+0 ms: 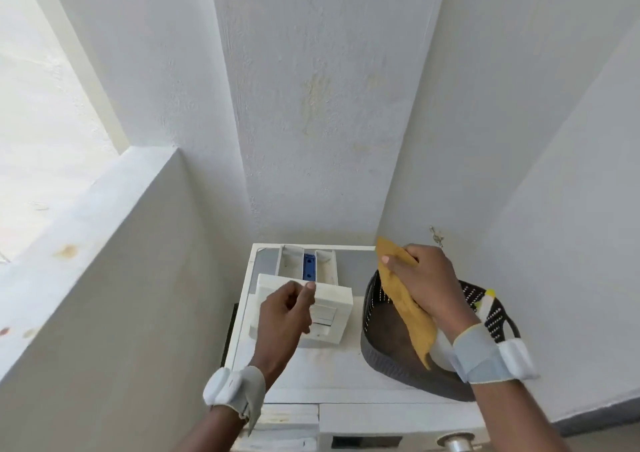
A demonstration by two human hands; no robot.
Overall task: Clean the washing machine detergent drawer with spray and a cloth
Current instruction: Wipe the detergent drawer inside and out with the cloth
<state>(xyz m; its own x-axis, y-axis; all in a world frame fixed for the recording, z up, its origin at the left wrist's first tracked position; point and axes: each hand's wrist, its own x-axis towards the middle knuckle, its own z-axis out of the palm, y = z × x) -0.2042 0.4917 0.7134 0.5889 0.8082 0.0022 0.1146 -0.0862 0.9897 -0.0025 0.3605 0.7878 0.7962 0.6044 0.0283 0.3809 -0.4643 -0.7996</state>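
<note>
You were readying to wipe: your right hand (429, 278) gripped the cloth (408, 309), your empty, loosely curled left hand (287, 313) hovered over the drawer (311, 278) at its 9 o'clock, which needed steadying next.

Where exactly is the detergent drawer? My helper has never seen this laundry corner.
Find the white washing machine in the wall corner. The detergent drawer lies on its top, left of the dark basket. Only it has open compartments with a blue insert.
</note>
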